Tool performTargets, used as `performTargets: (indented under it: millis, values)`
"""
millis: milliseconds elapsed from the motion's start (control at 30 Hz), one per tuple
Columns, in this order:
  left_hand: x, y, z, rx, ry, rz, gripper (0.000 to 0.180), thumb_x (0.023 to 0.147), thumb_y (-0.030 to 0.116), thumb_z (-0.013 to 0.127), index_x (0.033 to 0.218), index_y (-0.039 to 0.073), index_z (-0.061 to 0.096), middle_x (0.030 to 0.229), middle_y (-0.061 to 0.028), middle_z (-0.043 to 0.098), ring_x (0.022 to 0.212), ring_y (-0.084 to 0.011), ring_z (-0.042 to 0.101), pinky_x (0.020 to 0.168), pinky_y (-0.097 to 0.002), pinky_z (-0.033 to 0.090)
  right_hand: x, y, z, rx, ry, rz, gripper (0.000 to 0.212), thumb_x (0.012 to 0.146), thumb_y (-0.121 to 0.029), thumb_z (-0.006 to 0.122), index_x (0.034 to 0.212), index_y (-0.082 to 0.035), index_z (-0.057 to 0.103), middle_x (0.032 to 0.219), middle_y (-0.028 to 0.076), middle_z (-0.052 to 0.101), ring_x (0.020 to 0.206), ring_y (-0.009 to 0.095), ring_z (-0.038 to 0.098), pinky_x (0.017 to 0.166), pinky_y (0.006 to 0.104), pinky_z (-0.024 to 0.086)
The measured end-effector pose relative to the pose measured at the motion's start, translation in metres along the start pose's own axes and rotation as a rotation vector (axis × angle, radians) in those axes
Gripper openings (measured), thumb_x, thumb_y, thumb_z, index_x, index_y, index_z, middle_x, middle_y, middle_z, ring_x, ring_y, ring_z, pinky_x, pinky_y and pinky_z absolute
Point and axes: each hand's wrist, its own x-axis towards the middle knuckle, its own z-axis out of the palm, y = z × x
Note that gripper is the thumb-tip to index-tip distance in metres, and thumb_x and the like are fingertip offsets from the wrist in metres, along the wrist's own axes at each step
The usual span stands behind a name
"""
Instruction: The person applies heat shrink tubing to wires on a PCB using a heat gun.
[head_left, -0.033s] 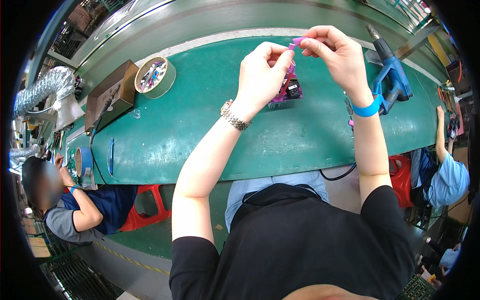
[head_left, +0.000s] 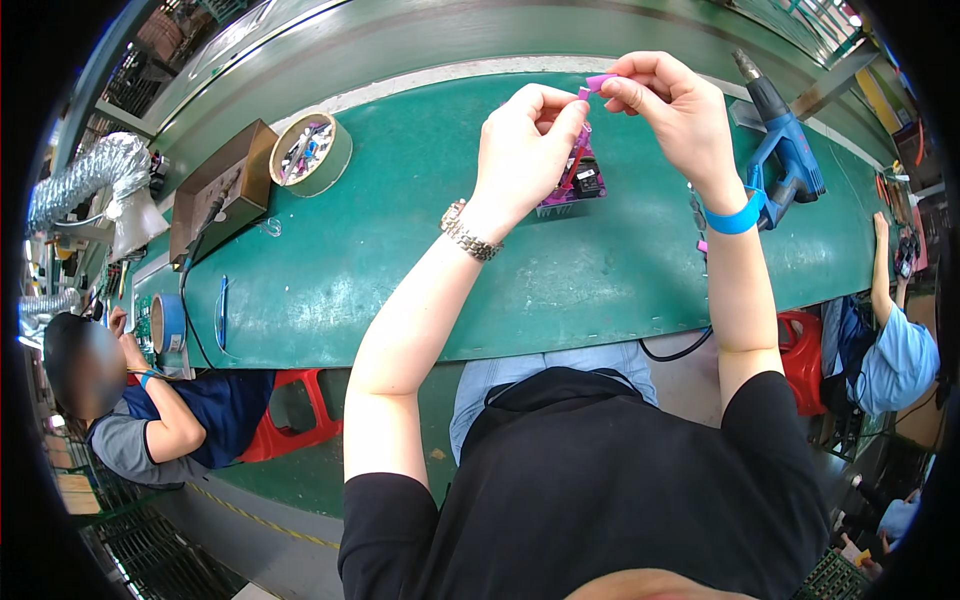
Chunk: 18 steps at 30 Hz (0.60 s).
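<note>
Above the far side of the bench, my left hand (head_left: 530, 150) is closed in a pinch, with a small pink piece (head_left: 583, 93) showing at its fingertips. My right hand (head_left: 675, 110) pinches a short pink sleeve (head_left: 600, 82) close beside that piece; whether the two touch I cannot tell. Just under and to the right of my left fingers sits a purple circuit board (head_left: 583, 198) with a black block (head_left: 587, 178) on it. A red wire (head_left: 574, 168) rises from the board toward my left hand, and the fingers hide its upper end.
Right of my right wrist lies a blue heat gun (head_left: 790, 150). Small dark and pink parts (head_left: 701, 245) lie beside that forearm. A round tub (head_left: 325, 175) of small parts and a brown box (head_left: 220, 190) stand at left. People sit at both sides.
</note>
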Motion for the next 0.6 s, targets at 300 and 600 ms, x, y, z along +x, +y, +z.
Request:
performTargets:
  millis: [300,600]
  values:
    - [-0.001,0.001,0.000,0.008,-0.002,0.007,0.017,0.087,0.015,0.059,0.093,-0.001,0.059,0.082,-0.0057,0.066,0.076,-0.0071,0.061,0.067,-0.0209,0.050,0.001,0.000,-0.002,0.026,-0.038,0.008,0.015,0.082,-0.014,0.064,0.092,-0.002,0.063,0.077,0.004,0.067,0.071,0.008,0.062,0.063,0.0206,0.049]
    - [-0.001,0.001,0.000,-0.026,-0.001,0.009,0.015,0.086,0.014,0.059,0.093,-0.001,0.060,0.082,-0.0055,0.066,0.075,-0.0066,0.061,0.067,-0.0204,0.049,0.003,0.015,-0.002,0.295,-0.185,0.266,0.023,0.085,-0.019,0.062,0.099,-0.001,0.061,0.085,0.005,0.066,0.076,0.009,0.061,0.068,0.0209,0.048]
